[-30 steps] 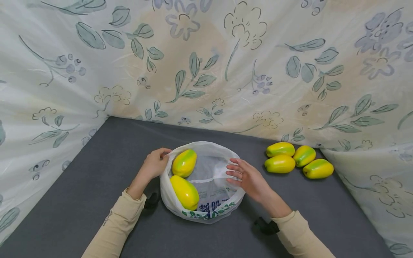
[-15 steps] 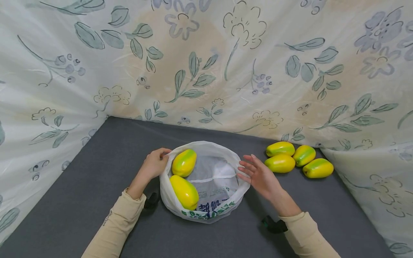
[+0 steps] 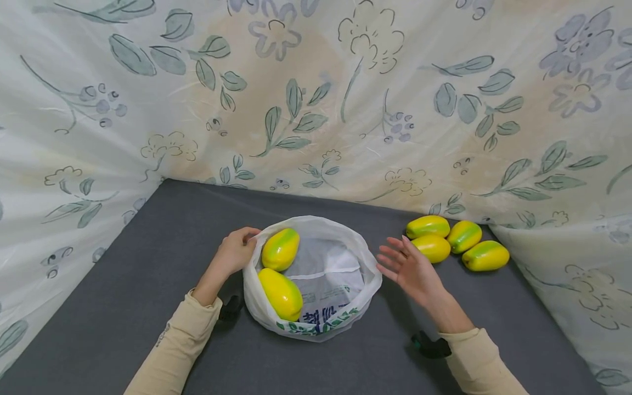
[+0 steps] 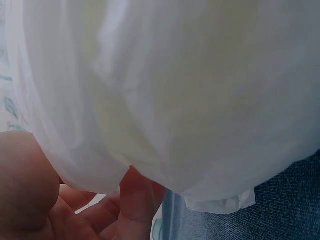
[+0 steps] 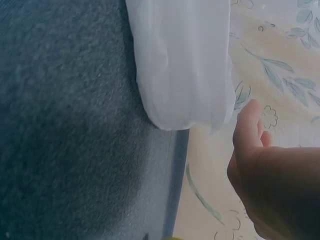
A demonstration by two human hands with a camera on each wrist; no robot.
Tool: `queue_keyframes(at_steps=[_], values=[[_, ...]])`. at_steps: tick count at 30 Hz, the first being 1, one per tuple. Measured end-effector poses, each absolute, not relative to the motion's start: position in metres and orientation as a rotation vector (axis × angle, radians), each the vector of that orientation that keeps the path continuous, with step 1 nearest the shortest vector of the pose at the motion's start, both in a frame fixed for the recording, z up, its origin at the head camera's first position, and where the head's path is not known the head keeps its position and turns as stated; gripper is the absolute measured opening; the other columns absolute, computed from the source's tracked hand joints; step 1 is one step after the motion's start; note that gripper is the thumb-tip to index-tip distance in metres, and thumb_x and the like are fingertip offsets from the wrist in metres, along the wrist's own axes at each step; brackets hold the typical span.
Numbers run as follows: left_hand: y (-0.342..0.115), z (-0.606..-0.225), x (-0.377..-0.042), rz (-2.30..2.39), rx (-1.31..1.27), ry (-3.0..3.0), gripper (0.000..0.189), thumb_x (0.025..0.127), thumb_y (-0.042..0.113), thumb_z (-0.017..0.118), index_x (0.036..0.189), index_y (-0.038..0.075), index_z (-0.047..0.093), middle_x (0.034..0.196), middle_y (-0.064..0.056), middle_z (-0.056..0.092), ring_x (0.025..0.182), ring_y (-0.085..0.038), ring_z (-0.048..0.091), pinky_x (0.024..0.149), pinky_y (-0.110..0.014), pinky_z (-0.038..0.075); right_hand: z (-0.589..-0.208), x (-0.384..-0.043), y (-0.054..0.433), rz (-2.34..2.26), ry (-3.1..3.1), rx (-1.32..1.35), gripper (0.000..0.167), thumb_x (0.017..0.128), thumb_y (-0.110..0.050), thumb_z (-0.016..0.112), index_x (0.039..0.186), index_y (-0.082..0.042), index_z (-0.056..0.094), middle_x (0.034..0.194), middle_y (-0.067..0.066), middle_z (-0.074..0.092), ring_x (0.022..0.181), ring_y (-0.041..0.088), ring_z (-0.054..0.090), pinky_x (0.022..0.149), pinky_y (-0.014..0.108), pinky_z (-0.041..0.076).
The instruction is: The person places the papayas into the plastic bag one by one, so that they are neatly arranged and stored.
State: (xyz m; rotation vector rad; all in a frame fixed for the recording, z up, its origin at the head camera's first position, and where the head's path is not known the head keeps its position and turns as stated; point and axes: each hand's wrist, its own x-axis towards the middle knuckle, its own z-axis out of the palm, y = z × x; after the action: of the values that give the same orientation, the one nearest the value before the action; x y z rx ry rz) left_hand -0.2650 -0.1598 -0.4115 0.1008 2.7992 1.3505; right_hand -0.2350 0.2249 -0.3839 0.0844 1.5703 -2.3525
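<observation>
Left hand (image 3: 236, 249) pinches the white bag (image 3: 311, 224) at its left rim, likely steadying the open mouth; right hand (image 3: 413, 274), fingers spread, just right of it. Two fruits (image 3: 280, 250) inside left, four more fruits (image 3: 463, 237) far right.

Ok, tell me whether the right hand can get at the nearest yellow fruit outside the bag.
Probably yes: the right hand holds nothing, the nearest fruit shows just beyond it, and the bag stands to the hand's left, so nothing seems in the way.
</observation>
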Motion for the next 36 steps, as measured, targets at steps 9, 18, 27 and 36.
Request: queue_keyframes(at_steps=[9, 18, 27, 36], values=[[-0.160, -0.412, -0.264, 1.340, 0.084, 2.798, 0.034, 0.099, 0.011, 0.045, 0.129, 0.000, 0.055, 0.107, -0.018, 0.060, 0.079, -0.026, 0.055, 0.063, -0.035, 0.046, -0.387, -0.235, 0.236, -2.404, 1.548, 0.161, 0.034, 0.100, -0.042, 0.042, 0.122, -0.016, 0.049, 0.115, 0.003, 0.054, 0.106, 0.022, 0.052, 0.093, 0.035, 0.045], [-0.160, -0.413, -0.265, 1.335, 0.084, 2.795, 0.034, 0.099, 0.011, 0.045, 0.130, 0.000, 0.055, 0.110, -0.020, 0.059, 0.083, -0.027, 0.056, 0.065, -0.037, 0.047, -0.391, -0.232, 0.254, -2.465, 1.500, 0.215, 0.033, 0.099, -0.041, 0.046, 0.123, -0.018, 0.048, 0.115, 0.003, 0.055, 0.109, 0.020, 0.052, 0.093, 0.035, 0.045], [-0.160, -0.413, -0.266, 1.343, 0.083, 2.793, 0.034, 0.100, 0.011, 0.044, 0.130, 0.001, 0.055, 0.112, -0.020, 0.059, 0.085, -0.028, 0.057, 0.067, -0.038, 0.048, -0.387, -0.227, 0.272, -2.528, 1.440, 0.266, 0.030, 0.101, -0.038, 0.043, 0.122, -0.018, 0.046, 0.113, 0.002, 0.055, 0.111, 0.020, 0.050, 0.091, 0.035, 0.046], [-0.160, -0.413, -0.266, 1.338, 0.094, 2.800, 0.034, 0.100, 0.011, 0.045, 0.130, 0.001, 0.055, 0.113, -0.021, 0.059, 0.088, -0.030, 0.058, 0.069, -0.039, 0.049, -0.388, -0.224, 0.289, -2.597, 1.381, 0.324, 0.029, 0.098, -0.038, 0.050, 0.119, -0.019, 0.050, 0.110, 0.002, 0.056, 0.110, 0.020, 0.050, 0.090, 0.036, 0.046]])
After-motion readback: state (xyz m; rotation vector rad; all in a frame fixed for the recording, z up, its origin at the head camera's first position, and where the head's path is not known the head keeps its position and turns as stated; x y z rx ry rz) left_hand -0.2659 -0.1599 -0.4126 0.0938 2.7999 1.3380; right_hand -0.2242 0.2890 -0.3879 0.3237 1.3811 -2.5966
